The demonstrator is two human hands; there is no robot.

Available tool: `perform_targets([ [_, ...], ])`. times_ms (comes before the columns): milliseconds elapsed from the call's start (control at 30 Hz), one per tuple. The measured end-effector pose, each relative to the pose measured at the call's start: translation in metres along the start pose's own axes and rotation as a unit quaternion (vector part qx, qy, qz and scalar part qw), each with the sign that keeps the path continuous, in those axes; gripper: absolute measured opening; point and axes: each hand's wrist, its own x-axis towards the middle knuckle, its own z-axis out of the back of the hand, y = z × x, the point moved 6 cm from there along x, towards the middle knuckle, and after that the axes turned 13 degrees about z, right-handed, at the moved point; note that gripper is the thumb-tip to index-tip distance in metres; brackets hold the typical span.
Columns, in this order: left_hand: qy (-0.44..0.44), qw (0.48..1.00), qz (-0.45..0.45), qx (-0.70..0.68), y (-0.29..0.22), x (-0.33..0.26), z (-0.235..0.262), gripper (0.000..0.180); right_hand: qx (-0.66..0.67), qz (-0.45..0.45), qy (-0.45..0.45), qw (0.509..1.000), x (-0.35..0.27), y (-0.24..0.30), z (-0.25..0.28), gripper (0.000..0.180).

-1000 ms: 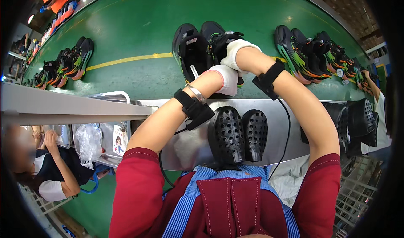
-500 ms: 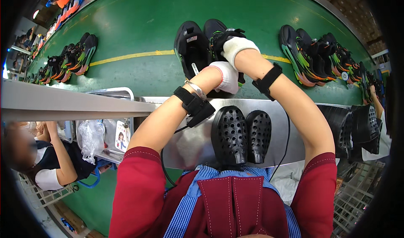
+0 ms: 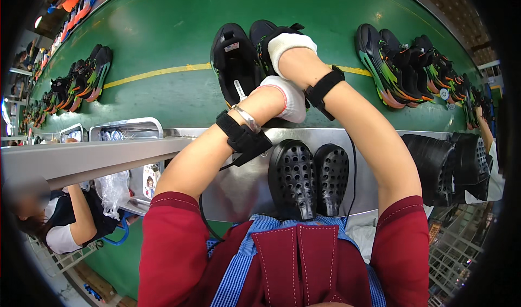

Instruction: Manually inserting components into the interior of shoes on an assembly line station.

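Sneakers, two of them, black with green trim (image 3: 232, 60), lie side by side near 12 o'clock on a green surface (image 3: 179, 41), toes pointing to 12. One white strip (image 3: 239, 88) shows at the heel of the left-hand shoe. Two white-gloved hands are at the right-hand shoe: the right hand (image 3: 291, 42) over its upper, the left hand (image 3: 292, 98) at its heel end, toward 6 o'clock. The fingers of both are hidden, so I cannot tell whether either is clasping the shoe or loose. Two black straps (image 3: 242, 136), one per forearm, sit above one bracelet (image 3: 247, 118) on the left wrist. At 4 o'clock, two perforated black blocks (image 3: 293, 171) rest on a metal ledge (image 3: 239, 193); several more (image 3: 434, 163) overlap at 3 o'clock. Similar shoes line up at 10 o'clock (image 3: 93, 76) and 2 o'clock (image 3: 380, 68), too overlapped to count. Two metal trays (image 3: 153, 123), one grey bar (image 3: 108, 155) and one clear bag (image 3: 115, 193) lie around 9 o'clock; one co-worker (image 3: 81, 215) is at 8.
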Motion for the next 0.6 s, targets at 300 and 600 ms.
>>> perform_targets([
  [300, 0.005, 0.998, 0.012, 0.055, -0.011, -0.008, 0.005, 0.04, 0.025, -0.054, 0.019, 0.998, -0.01, -0.011, -0.013, 0.025],
  [600, 0.039, 0.995, 0.088, 0.004, -0.015, -0.021, 0.011, 0.037, 0.121, -0.074, 0.04, 0.989, -0.016, -0.028, -0.018, 0.029],
])
